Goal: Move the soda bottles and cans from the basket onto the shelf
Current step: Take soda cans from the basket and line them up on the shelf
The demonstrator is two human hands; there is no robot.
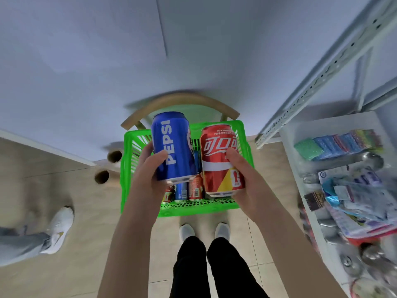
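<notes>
Soft, even, bluish daylight fills the wide-angle view, the two cans (174, 147) sharp at center, while the shelf (335, 61) and its packets (354, 190) smear and bend toward the edges.

Wooden chair (180, 101), cardboard tubes (115, 156), white shoe (59, 229), packaged sponges (335, 145)
</notes>
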